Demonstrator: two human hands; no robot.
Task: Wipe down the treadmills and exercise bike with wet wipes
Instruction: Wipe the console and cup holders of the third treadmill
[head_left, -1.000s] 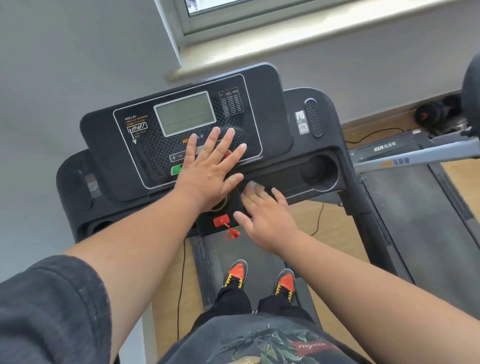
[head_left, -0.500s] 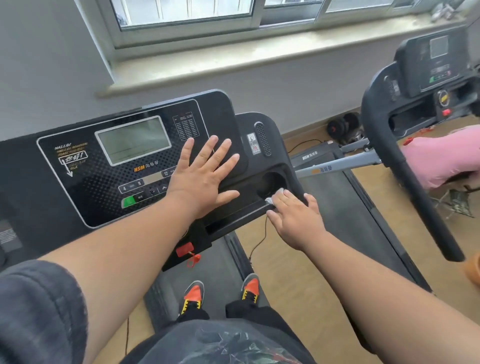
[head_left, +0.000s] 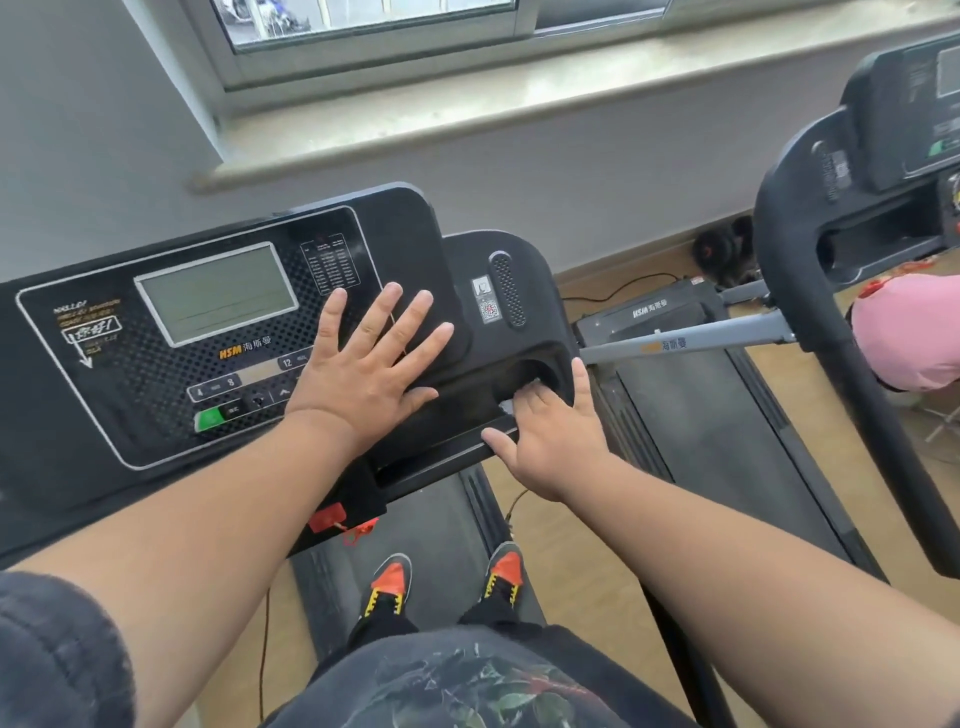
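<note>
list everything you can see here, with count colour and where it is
black treadmill console with grey display: 1, black, centre left, under the left hand
green start button: 1, green, lower left of the console
white wet wipe: 1, white, at the console's right cup recess, under the right hand's fingers
red safety key with cord: 1, red, below the console
second black treadmill: 1, black, right
pink cloth object: 1, pink, right edge
black dumbbell: 1, black, floor by the wall
grey window sill: 1, grey, top
orange and black shoes: 2, on the belt
left hand: flat on the console
right hand: presses the wipe
</note>
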